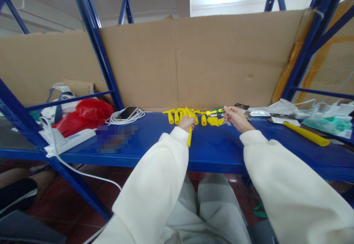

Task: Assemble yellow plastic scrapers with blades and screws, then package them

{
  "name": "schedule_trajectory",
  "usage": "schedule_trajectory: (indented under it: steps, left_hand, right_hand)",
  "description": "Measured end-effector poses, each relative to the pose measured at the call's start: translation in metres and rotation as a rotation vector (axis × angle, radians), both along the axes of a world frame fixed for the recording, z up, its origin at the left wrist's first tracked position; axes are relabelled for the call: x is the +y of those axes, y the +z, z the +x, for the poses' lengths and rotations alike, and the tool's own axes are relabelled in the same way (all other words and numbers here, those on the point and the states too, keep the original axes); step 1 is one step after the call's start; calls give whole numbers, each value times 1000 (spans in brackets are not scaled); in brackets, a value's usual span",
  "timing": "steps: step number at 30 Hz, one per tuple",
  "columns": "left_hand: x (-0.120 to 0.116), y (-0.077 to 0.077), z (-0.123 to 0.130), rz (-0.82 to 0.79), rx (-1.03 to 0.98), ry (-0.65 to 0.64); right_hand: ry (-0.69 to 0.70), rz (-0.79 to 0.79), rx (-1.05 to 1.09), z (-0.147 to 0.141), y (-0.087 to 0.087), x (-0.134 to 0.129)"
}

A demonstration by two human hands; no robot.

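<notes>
My left hand (187, 122) is closed around a yellow plastic piece (189, 137), whose tube-like end points down toward me. Pinched in the fingers of my right hand (234, 118) is a screwdriver (215, 111) with a yellow and green handle. Its thin shaft points left, toward the piece in my left hand; whether the tip touches it I cannot tell. Several yellow tubular pieces (171, 117) stand behind and beside my left hand. Between my hands lie small flat yellow parts (212, 121), with tiny light bits, perhaps screws, close to my right hand.
A cardboard sheet (221, 59) backs the blue shelf (215, 151). At left are a phone (127, 113) on a coiled white cable (113, 119), a power strip (74, 140) and a red bag (91, 113). A long yellow tube (306, 134) and plastic bags (329, 124) lie right.
</notes>
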State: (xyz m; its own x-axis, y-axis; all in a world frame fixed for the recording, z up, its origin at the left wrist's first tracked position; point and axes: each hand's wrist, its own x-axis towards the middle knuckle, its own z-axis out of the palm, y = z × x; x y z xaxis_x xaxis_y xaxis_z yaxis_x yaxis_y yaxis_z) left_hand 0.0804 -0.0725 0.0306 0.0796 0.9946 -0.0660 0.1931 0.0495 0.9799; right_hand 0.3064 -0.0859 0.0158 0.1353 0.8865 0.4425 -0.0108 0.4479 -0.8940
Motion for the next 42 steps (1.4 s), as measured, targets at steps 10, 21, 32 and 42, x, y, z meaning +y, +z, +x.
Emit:
schedule_trajectory:
  steps: [10,21,32,42]
  left_hand:
    - [-3,2,1,4,10,-2]
    - [-2,0,1,11,9,7]
    - [4,-4,0,39,47,12]
    - [12,-9,-1,38,73,36]
  right_hand:
    - [-19,-36,-16,0,-3,3]
    - [-68,-120,15,-6,2,-4]
    - [-86,-112,-14,-6,-1,-1]
    - [-95,-86,-52,-5,-3,3]
